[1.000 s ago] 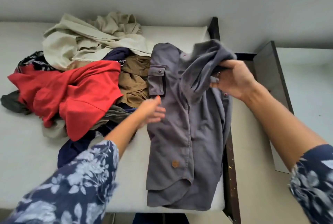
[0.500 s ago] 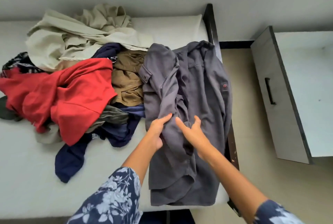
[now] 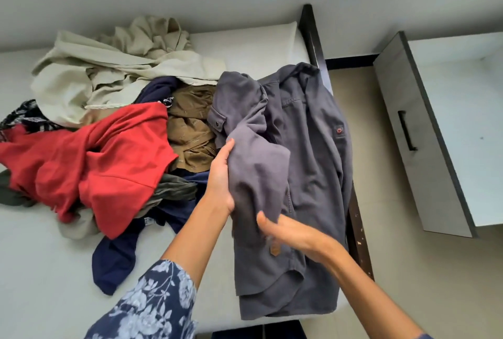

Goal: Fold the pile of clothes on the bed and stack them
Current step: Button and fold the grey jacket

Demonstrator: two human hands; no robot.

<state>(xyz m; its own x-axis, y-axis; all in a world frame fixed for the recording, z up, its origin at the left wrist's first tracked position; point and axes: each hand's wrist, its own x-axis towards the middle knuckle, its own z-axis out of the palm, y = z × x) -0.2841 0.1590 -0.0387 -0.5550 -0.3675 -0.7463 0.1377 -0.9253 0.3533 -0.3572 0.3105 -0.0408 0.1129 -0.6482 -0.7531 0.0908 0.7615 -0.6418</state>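
Note:
A grey button shirt (image 3: 313,175) lies lengthwise along the right side of the white bed (image 3: 40,257). Its left half is bunched and lifted off the mattress. My left hand (image 3: 221,175) holds that bunched fold from the left, fingers straight up along the cloth and the thumb hidden behind it. My right hand (image 3: 288,229) presses on the shirt's lower front, thumb raised, fingertips buried in the fabric. To the left sits the unfolded pile: a red garment (image 3: 89,164), a beige one (image 3: 109,77), a brown shirt (image 3: 190,134) and a navy piece (image 3: 117,265).
A dark wooden bed frame (image 3: 356,218) runs along the right edge of the mattress. Beyond a strip of beige floor (image 3: 394,229) stands a grey cabinet with a black handle (image 3: 407,130). A pillow (image 3: 253,47) lies at the bed's far end by the wall.
My left hand has slid up the grey shirt's left side and gathered a fold. My right hand has dropped lower onto the shirt front. One second ago the right hand held the collar up.

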